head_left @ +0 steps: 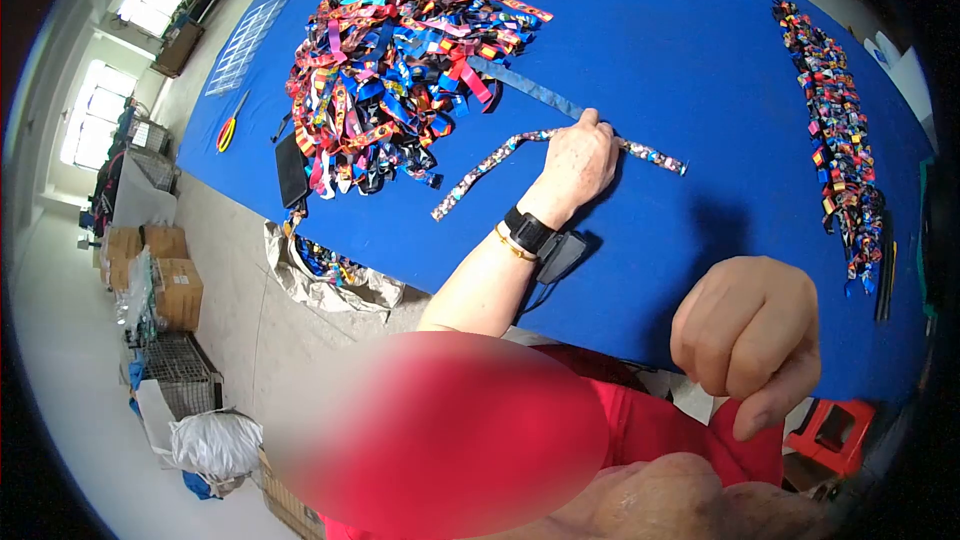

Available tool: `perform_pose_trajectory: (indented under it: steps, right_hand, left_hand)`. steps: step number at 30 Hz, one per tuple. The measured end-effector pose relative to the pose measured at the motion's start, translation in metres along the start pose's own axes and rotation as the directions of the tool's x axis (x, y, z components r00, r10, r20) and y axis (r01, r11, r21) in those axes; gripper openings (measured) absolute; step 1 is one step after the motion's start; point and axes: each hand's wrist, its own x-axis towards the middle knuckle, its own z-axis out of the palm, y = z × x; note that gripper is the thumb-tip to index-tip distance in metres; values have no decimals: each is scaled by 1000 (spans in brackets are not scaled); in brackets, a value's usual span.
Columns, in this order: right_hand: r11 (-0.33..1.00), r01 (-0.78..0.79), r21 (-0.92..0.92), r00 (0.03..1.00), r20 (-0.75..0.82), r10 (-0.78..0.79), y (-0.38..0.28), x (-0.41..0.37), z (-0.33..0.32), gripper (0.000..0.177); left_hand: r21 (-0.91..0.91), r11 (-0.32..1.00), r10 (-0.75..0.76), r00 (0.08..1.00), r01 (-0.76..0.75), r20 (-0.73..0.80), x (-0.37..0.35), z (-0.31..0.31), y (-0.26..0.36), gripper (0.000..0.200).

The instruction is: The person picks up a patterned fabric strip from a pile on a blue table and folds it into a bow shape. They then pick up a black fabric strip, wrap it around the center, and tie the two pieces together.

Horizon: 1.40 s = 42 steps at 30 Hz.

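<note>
My left hand point(584, 155), with a black band and a gold bracelet at its wrist, is closed over the blue table. Its fingertips pinch the near end of a flat blue-grey ribbon point(535, 90) that runs out of the pile. Under the same hand crosses a patterned strip point(490, 172), its two ends showing on either side. My right hand point(745, 335) hangs curled in a fist near the camera, above the table's front edge. Its palm side is hidden, so what it holds, if anything, cannot be seen.
A large heap of colourful ribbons point(390, 60) covers the table's far left. Bundled patterned strips point(840, 140) lie along the right. Yellow-red scissors point(228, 130), a wire grid point(245, 45) and a black pouch point(292, 172) lie left. A red stool point(833, 432) stands lower right.
</note>
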Motion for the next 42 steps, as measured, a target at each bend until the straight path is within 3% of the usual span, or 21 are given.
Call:
perform_pose_trajectory:
  steps: [7, 10, 13, 18, 22, 24, 26, 28, 42]
  right_hand:
    - [1000, -30, -6, 999, -37, 29, -5, -3, 6, 32]
    - [1000, -21, -16, 1000, 5, 21, -4, -5, 3, 24]
    - [997, -80, -2, 995, -59, 80, -8, -4, 9, 36]
    - [993, -114, -35, 990, -93, 110, -8, -6, 12, 43]
    - [980, -174, -96, 984, -43, 171, -16, -7, 7, 31]
    - [991, -109, -79, 983, -159, 95, -9, -10, 17, 40]
    - [993, -49, -106, 983, -179, 30, -4, -10, 20, 42]
    - [990, -32, -138, 986, -164, 9, -6, -10, 21, 42]
    - [985, 17, -170, 985, -167, -46, -6, -13, 26, 41]
  left_hand:
    - [-14, 999, 29, 1000, -29, -6, -1, 0, 1, 18]
    - [-9, 999, 39, 999, -39, -4, 0, 1, 1, 17]
    - [-10, 999, 35, 999, -34, 17, 0, -1, 3, 16]
    - [-181, 978, 118, 992, -108, 45, 1, -10, 14, 16]
    - [-437, 864, 318, 944, -249, 90, 0, -18, 23, 21]
    - [-429, 858, 371, 919, -283, 135, -2, -20, 32, 19]
    - [-503, 830, 365, 916, -241, 164, -5, -22, 42, 20]
    - [-463, 877, 290, 910, -129, 296, -6, -32, 56, 20]
    - [-556, 823, 309, 914, -119, 263, -8, -15, 50, 30]
